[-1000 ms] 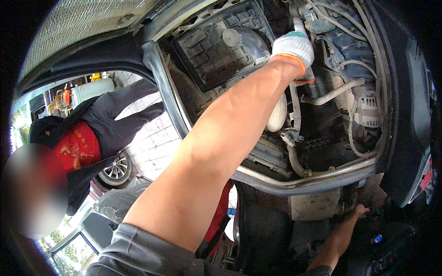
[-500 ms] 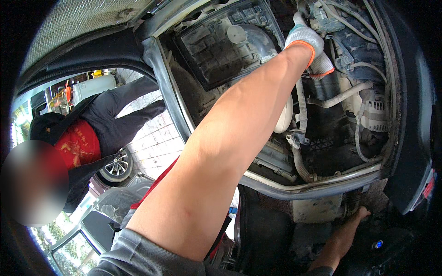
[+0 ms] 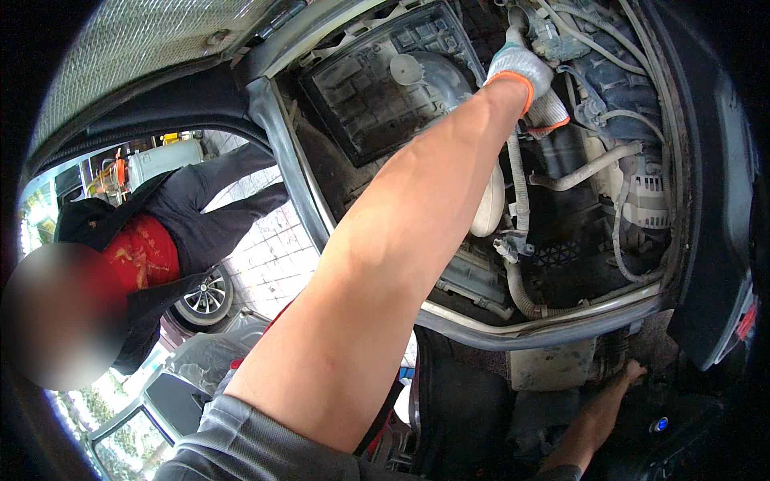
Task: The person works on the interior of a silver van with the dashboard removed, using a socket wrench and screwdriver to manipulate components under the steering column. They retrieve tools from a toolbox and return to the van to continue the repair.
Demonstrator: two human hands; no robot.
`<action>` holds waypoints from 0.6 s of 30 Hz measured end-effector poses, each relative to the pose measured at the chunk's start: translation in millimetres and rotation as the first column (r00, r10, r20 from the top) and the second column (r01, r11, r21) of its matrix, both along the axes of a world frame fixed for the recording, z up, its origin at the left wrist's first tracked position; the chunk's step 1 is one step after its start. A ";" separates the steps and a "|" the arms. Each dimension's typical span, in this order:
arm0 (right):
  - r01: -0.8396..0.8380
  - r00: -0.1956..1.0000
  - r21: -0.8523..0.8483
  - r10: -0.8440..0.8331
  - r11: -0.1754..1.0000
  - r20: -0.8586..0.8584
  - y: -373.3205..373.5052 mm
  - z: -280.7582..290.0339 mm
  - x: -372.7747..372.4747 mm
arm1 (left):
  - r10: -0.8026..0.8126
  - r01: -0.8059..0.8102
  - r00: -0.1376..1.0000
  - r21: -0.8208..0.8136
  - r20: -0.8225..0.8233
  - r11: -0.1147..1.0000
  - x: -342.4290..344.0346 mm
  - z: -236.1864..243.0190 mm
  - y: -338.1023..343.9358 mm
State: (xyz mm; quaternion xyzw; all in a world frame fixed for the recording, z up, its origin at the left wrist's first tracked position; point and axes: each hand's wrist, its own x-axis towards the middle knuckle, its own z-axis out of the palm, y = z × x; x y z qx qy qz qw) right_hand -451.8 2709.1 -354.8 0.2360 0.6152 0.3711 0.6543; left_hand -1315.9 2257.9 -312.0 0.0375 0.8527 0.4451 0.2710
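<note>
The engine bay (image 3: 513, 341) filled most of the view from eleven o'clock round to half past three, open from above, so its parts lay within reach. Your left arm (image 3: 377, 264) ran from seven o'clock up to one, nearly straight, likely because the spot under your hand sat at the bay's far side. At nine o'clock a person (image 3: 144, 252) in a red top and dark jacket was outside, well apart from your hands. The black plastic box (image 3: 361, 100) lay at twelve o'clock, seemingly set in its own place. A pale bent hose (image 3: 589, 166) ran at two o'clock, near your wrist. Your left hand (image 3: 520, 68), at one o'clock beside the gray fittings (image 3: 565, 46), wore a knit glove (image 3: 535, 76) with an orange cuff, probably against grime; its back hid the fingers, so I could not tell whether that grip was closed on anything. White knit cloth (image 3: 549, 116) with an orange edge hung just beneath it, perhaps a second glove tucked in the palm. Your right hand (image 3: 631, 372), bare, was at four o'clock below the bay, maybe bracing you; I could not tell whether its grip was open or closed.
</note>
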 end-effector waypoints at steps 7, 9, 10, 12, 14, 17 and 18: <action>-0.109 0.994 -0.001 0.108 0.994 -0.030 5.9 -9.8 -9.4 | 0.088 -0.089 0.994 -0.017 -0.060 0.996 69.7 95.8 -38.5; -0.110 0.993 0.022 0.111 0.994 -0.046 3.7 -10.6 -4.9 | 0.012 -0.014 0.998 0.038 0.059 0.999 112.0 142.4 -62.9; -0.072 0.996 0.060 0.075 0.996 -0.053 -10.2 2.7 26.2 | -0.071 0.079 0.996 0.158 -0.058 0.984 138.5 146.6 -68.9; -0.104 0.991 0.074 0.109 0.992 -0.072 -12.3 0.6 30.4 | -0.142 0.202 0.961 0.251 -0.239 0.947 193.3 150.8 -108.5; -0.063 0.997 0.081 0.066 0.995 -0.043 -20.6 -0.5 41.3 | -0.348 0.406 0.890 0.166 -0.294 0.899 230.0 184.2 -142.7; -0.087 0.996 0.050 0.085 0.995 0.034 0.6 -23.0 -5.1 | -0.572 0.571 0.773 -0.092 -0.273 0.816 272.2 211.8 -189.3; -0.069 0.995 0.049 0.066 0.996 0.071 0.2 -24.3 -7.1 | -0.562 0.561 0.739 -0.123 -0.372 0.818 279.5 203.9 -193.2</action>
